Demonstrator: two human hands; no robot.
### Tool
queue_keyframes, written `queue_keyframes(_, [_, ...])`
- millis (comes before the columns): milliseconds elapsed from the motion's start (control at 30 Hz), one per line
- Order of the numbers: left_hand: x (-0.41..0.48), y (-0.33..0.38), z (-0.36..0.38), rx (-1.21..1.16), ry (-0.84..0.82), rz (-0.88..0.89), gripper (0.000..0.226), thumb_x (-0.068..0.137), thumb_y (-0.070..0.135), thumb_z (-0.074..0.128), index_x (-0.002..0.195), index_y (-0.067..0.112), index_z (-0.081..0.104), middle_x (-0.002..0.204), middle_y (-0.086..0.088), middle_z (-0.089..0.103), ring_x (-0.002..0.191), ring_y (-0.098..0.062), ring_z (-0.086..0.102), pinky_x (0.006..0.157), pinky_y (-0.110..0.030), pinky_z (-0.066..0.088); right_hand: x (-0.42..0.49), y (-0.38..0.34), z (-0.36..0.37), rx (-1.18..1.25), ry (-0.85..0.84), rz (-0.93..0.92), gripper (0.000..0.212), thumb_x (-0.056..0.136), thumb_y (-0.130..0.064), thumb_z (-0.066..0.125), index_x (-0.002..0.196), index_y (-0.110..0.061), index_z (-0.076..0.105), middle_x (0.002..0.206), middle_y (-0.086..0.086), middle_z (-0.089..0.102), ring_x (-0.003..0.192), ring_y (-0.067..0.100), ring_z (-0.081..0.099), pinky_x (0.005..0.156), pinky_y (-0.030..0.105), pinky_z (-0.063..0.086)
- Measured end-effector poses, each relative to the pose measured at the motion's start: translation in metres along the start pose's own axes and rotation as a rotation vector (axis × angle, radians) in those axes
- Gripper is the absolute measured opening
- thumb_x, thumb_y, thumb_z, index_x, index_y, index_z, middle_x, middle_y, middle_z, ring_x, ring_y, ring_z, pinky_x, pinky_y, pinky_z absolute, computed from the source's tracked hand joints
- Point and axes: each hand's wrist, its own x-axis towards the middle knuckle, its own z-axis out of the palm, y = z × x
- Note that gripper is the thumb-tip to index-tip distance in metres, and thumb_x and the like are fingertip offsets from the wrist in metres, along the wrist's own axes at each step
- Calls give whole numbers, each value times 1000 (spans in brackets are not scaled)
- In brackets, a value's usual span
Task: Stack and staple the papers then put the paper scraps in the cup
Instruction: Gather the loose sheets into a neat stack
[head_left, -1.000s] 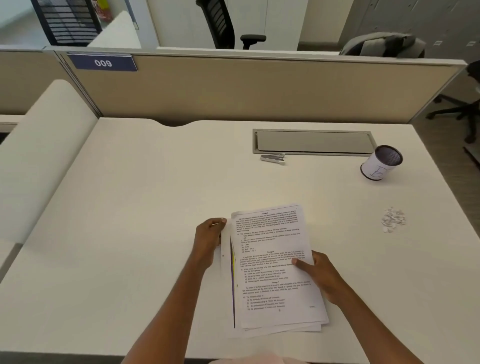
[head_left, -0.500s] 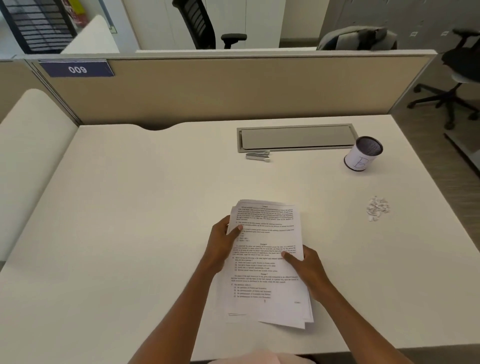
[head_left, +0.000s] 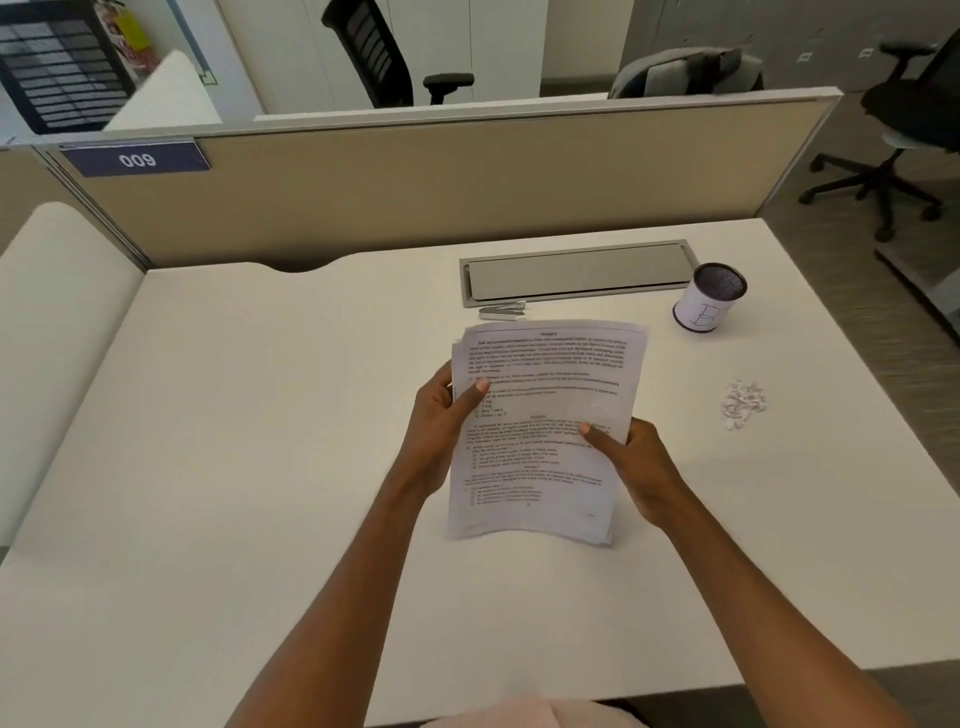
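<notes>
A stack of printed papers (head_left: 545, 395) is lifted off the white desk (head_left: 234, 441), tilted up toward me. My left hand (head_left: 441, 421) grips its left edge, thumb on the top sheet. My right hand (head_left: 631, 462) holds the right edge lower down, thumb on the page. A small silver stapler (head_left: 502, 310) lies on the desk just beyond the papers' top edge. The white cup (head_left: 707, 297) with a dark mesh inside stands at the far right. A little heap of white paper scraps (head_left: 743, 404) lies on the desk to the right of the papers.
A grey cable tray lid (head_left: 576, 275) is set into the desk behind the stapler. A beige partition (head_left: 441, 182) with a "009" label closes the far side. Office chairs stand beyond it and on the floor at right, past the desk's right edge.
The papers lay on the desk under both hands; now both hands have gathered them and raised them off the surface, farther from me. The camera has tilted too.
</notes>
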Motion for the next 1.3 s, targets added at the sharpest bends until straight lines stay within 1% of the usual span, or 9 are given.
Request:
queue_keyframes(200, [1,-1,7,9,67,16,24,101,15,71,124,12,76,123,-14,80,113,-38,76,98,-59,61,-8,-7,15,-15,143,-165,20,97,-14,71,104,-33,74,94,-17,82,90,4,77,74,18,62])
queue_keyframes(467, [-5,-23,16,100,3,-8,25,98,10,75,122,16,77,122,-10,80,114,-31,76,100,-57,61,-17,11,10,-24,150,-178,44,92,-12,77,98,-56,75,102,-21,79,102,4,74,89,29,62])
queue_keyframes(567, [-4,-21,20,102,2,7,26,95,13,78,116,27,80,120,-6,81,112,-28,76,97,-51,64,-15,11,5,-15,172,-181,33,89,-13,80,100,-44,75,98,-14,80,100,10,76,86,30,64])
queue_keyframes(633, [-4,-23,20,84,1,14,28,95,10,77,113,30,80,119,-5,81,111,-28,76,94,-46,65,-13,11,1,-4,168,-180,33,88,-11,82,103,-39,73,98,-16,80,97,6,75,82,25,64])
queue_keyframes(733, [-4,-33,20,65,21,-21,25,96,8,76,114,26,81,118,-8,81,112,-34,76,94,-50,65,-14,19,0,-24,144,-151,35,87,-11,83,103,-40,73,100,-19,80,99,4,75,83,24,63])
queue_keyframes(833, [-5,-43,24,108,4,-39,33,94,10,79,126,17,75,123,-10,79,115,-33,74,98,-55,62,-14,29,-1,-45,136,-121,38,87,-12,83,102,-45,74,103,-18,80,99,3,74,85,26,63])
queue_keyframes(1000, [-9,-53,26,98,26,-40,35,96,4,76,128,17,73,122,-7,80,114,-29,75,95,-47,64,-11,33,-4,-23,161,-110,37,85,-11,84,103,-41,74,100,-18,80,97,3,74,79,22,63])
queue_keyframes(1167, [-10,-62,30,107,57,-76,34,95,7,78,123,25,75,120,-3,81,114,-27,75,93,-42,65,-8,40,-5,-50,104,-71,38,86,-14,84,110,-42,74,109,-12,80,102,5,74,84,24,62])
queue_keyframes(1300, [0,-58,23,55,113,-109,25,95,9,78,119,16,77,117,-6,83,112,-34,78,95,-51,65,-2,31,-18,-27,64,-3,18,88,-18,82,105,-23,79,108,2,82,96,18,79,77,27,63])
